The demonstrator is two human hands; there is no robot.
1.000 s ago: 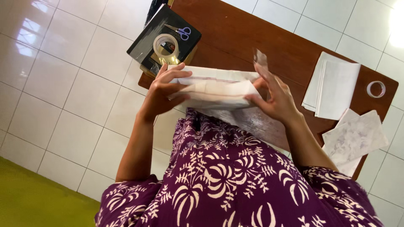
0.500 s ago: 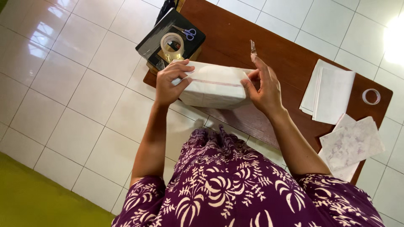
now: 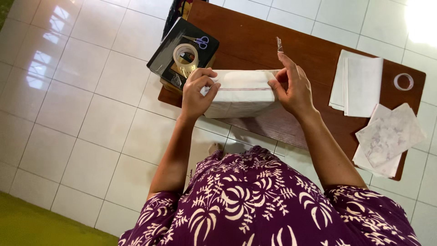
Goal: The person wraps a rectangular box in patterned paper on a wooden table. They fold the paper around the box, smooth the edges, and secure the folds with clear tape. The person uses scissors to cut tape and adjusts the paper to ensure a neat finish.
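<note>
A box wrapped in white paper (image 3: 241,93) is held over the near edge of a brown wooden table (image 3: 255,36). My left hand (image 3: 199,92) grips its left end, fingers curled over the top flap. My right hand (image 3: 293,89) presses the right end. A short strip of clear tape (image 3: 279,44) sticks up from the tip of its raised forefinger. A thin reddish seam line runs across the top of the parcel.
A roll of clear tape (image 3: 185,55) and small blue-handled scissors (image 3: 198,41) lie on a black book (image 3: 169,48) at the table's left end. White paper sheets (image 3: 360,86), marbled paper (image 3: 391,136) and a small tape ring (image 3: 403,81) lie at the right. White floor tiles surround the table.
The parcel has been turned so its smooth side with the seam faces up, and both hands have shifted to grip its two ends. The tape strip stays on my right forefinger.
</note>
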